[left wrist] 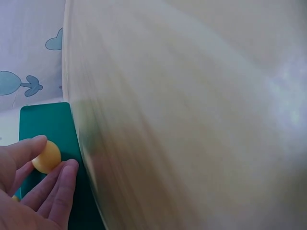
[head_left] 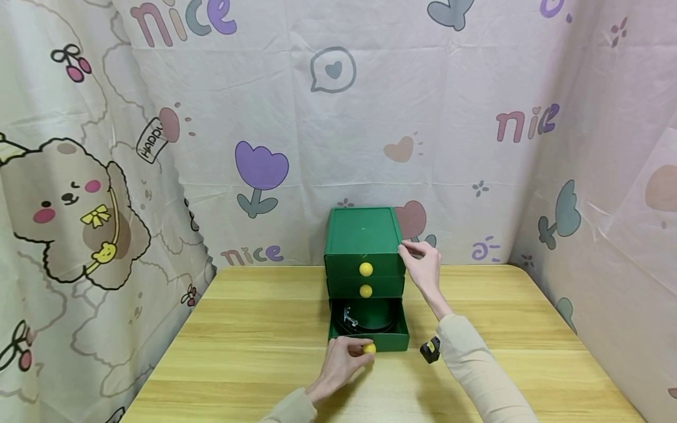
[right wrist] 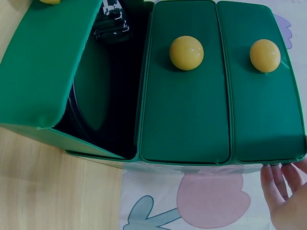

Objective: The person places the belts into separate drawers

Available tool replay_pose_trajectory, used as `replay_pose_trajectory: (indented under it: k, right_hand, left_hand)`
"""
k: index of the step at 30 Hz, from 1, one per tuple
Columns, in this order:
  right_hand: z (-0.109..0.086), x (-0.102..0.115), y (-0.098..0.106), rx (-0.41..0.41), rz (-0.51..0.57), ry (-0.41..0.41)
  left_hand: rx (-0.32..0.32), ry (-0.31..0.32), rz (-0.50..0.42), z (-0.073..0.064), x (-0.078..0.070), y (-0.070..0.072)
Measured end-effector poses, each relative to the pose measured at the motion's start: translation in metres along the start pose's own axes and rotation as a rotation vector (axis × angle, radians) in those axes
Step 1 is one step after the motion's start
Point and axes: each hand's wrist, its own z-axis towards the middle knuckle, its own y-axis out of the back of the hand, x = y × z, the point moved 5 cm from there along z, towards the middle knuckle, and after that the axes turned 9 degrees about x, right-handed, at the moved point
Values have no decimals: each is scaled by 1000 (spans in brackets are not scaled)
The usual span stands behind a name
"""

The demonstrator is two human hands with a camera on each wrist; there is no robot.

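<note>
A green drawer cabinet (head_left: pixel 364 230) stands at the back middle of the table. Its bottom drawer (head_left: pixel 388 342) is pulled out, with a coiled black belt (head_left: pixel 388 327) inside; a silver buckle (right wrist: pixel 111 24) shows on it. My left hand (head_left: pixel 341 359) pinches the round yellow knob (left wrist: pixel 48 157) on that drawer's front between thumb and fingers. At the cabinet's upper right front corner, my right hand (head_left: pixel 425 267) holds the edge, fingertips against the side wall. Yellow knobs (right wrist: pixel 186 53) also sit on the two upper drawers, which are closed.
A small black object with a yellow label (head_left: pixel 431 349) lies right of the open drawer, beside the right sleeve (head_left: pixel 476 358). Printed cloth (head_left: pixel 370 117) hangs behind the wooden table (head_left: pixel 238 341) and along both sides.
</note>
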Motion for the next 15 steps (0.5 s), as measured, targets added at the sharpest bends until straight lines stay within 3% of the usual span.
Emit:
replay_pose_trajectory:
  k: [15]
  right_hand:
    - [0, 2, 0, -4, -14, 0]
  left_hand:
    - [-68, 13, -19, 8, 2, 1]
